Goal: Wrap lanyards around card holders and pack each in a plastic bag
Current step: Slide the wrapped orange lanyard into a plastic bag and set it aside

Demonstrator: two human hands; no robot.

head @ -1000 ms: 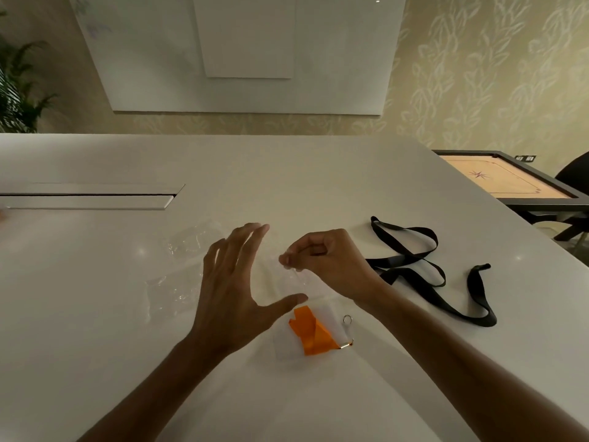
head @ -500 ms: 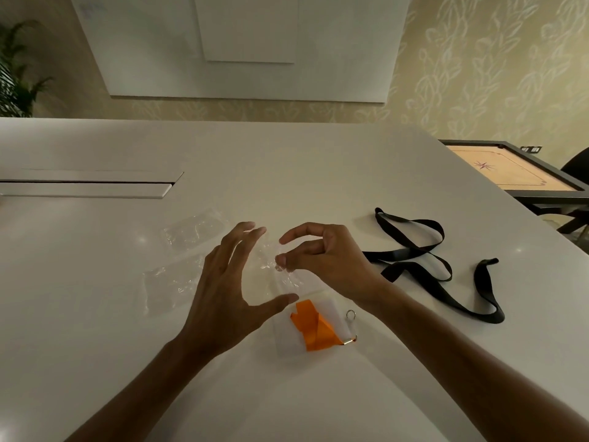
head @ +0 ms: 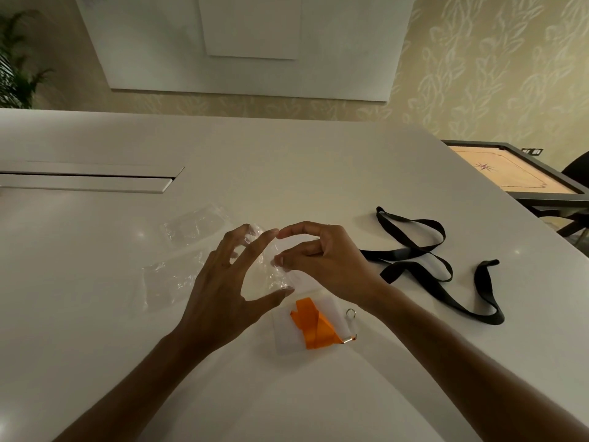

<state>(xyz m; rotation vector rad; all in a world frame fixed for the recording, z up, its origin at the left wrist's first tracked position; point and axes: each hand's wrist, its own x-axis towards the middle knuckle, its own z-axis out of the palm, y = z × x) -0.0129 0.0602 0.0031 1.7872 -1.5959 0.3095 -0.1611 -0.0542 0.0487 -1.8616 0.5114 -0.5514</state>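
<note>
A white card holder [head: 288,341] wrapped with an orange lanyard [head: 314,328] lies on the white table [head: 318,173] just below my hands, its metal ring [head: 350,312] at the right. My right hand [head: 322,260] pinches a clear plastic bag [head: 275,271] between thumb and fingers. My left hand [head: 223,285] is spread around that bag, fingertips and thumb touching its edges. A loose black lanyard [head: 427,260] lies to the right of my right hand.
Two more clear plastic bags [head: 194,226] [head: 169,280] lie left of my hands. A long cable slot [head: 89,180] runs across the table's left. A carrom board [head: 510,170] and a dark chair [head: 573,169] stand beyond the table's right edge.
My left hand has closed in on the clear bag, its fingertips meeting my right hand's. My right hand's fingers have opened out above the bag while still pinching it.
</note>
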